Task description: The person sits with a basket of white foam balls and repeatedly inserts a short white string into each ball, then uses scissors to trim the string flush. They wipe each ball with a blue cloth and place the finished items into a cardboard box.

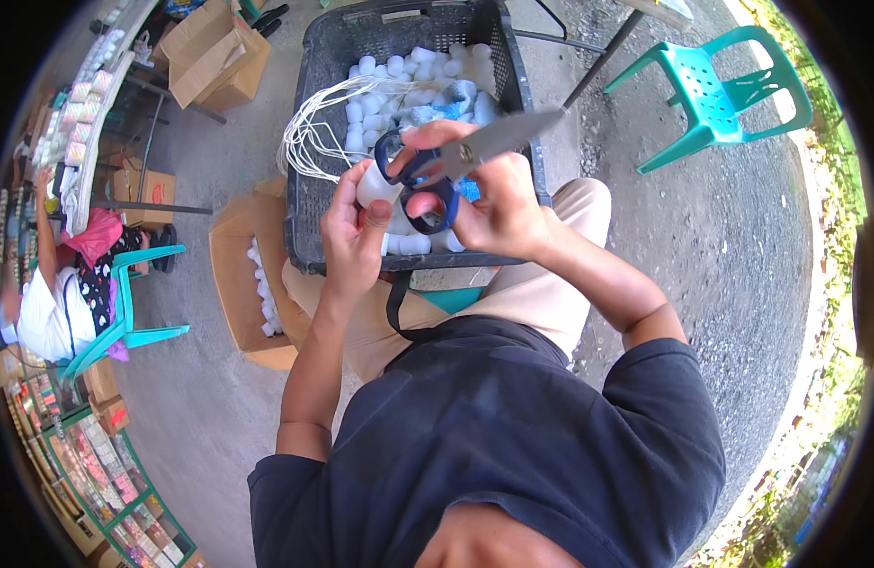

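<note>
My left hand (350, 241) pinches a smooth white cylindrical piece (374, 186) between thumb and fingers. Scissors (499, 138) with dark blue handles are in my right hand (505, 204), which has its fingers and thumb around the loops. Their blades point to the upper right, away from the white piece, while the handles sit close beside it. Below both hands stands a black plastic crate (315, 59) holding many similar white pieces (397, 66). A loose bundle of white cord (306, 137) hangs over the crate's left rim. Inside lies a blue and white cloth (456, 98), partly hidden by my right hand.
An open cardboard box (231, 284) with more white pieces stands left of the crate. Another carton (210, 59) lies farther back. At the right is a green plastic chair (719, 99). A person (53, 308) sits at the left by a table (101, 109); shelves (106, 473) hold colourful goods.
</note>
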The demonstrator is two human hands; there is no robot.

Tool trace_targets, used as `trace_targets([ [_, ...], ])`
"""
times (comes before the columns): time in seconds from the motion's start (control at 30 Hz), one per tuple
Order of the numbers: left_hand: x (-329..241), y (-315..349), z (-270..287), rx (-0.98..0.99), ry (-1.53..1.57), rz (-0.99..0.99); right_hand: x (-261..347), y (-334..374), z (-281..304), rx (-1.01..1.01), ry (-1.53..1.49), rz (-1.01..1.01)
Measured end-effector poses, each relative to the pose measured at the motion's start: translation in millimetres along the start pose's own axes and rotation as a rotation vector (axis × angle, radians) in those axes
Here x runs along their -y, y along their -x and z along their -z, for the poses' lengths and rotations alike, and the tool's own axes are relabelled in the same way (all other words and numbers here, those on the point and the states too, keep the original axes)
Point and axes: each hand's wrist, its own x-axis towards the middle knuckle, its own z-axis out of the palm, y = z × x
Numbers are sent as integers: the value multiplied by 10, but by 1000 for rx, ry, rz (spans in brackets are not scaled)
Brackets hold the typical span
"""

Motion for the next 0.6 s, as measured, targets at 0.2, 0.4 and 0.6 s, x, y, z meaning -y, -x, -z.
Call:
trace_targets([
  [0.2, -15, -24, 20, -7, 48, 12, -21, -21, -34, -25, 27, -10],
  [0.4, 129, -33, 254, 18, 196, -45, -258, 104, 74, -14, -627, -772],
  [0.6, 108, -210, 343, -305, 559, 116, 222, 478, -435, 308, -1352, -1155],
])
